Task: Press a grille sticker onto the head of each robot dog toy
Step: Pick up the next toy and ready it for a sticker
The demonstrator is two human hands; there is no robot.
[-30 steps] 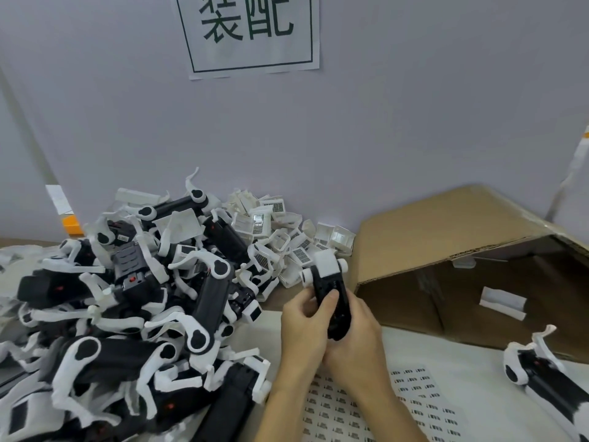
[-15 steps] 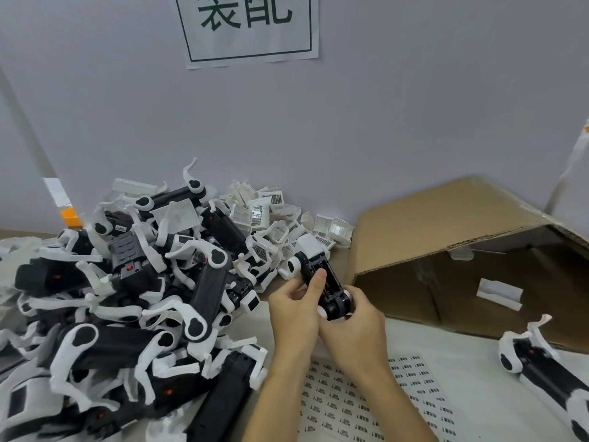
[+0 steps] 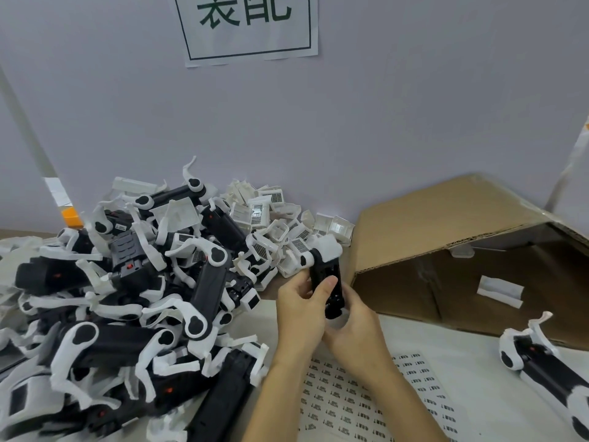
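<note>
- Both hands grip one robot dog toy (image 3: 325, 277) above the tabletop (image 3: 471, 346), in front of the cardboard box (image 3: 446, 224): the left hand (image 3: 301, 314) wraps its black body with the thumb on top, the right hand (image 3: 353, 323) cups its lower end
- Its white head end points away toward the loose white head parts (image 3: 271, 215); whether a grille sticker is on it I cannot tell
- The sticker sheet (image 3: 350, 397) lies under the wrists
- Risk: pressing one-handed could let the smooth body twist, setting the sticker crooked
- Risk: a forearm dragging across the sheet could lift or crease stickers
- The heap of toys (image 3: 127, 307) sits close to the left elbow; a nudge could spill it
</note>
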